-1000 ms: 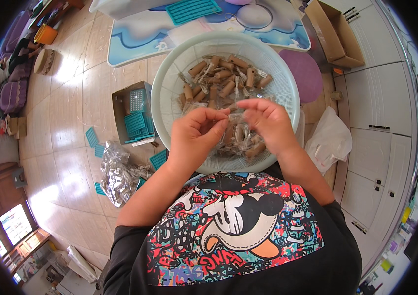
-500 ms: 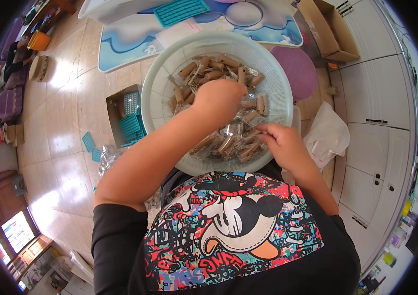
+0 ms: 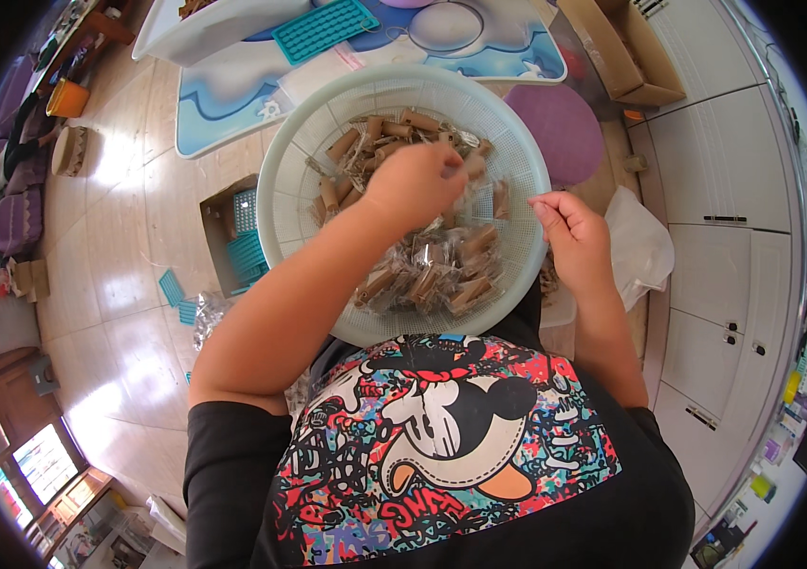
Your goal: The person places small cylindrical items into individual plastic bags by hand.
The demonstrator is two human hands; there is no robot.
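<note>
Over a glossy tan tiled floor (image 3: 128, 284), a round pale green perforated plastic basket (image 3: 327, 142) holds brown cylindrical rolls in clear wrappers (image 3: 432, 275). The left hand (image 3: 417, 180) curls down among them; the right hand (image 3: 574, 232) sits loosely fisted at the basket's right rim. A cardboard box of teal trays (image 3: 242, 242) lies left.

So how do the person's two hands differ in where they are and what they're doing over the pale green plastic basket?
The left hand reaches deep into the pale green perforated plastic basket, knuckles up, fingers down among the brown cardboard rolls; the right hand sits at the basket's right rim, above the pile. The left hand touches the rolls; the right is loosely curled, and what it holds, if anything, cannot be told. Both are bare.
</note>
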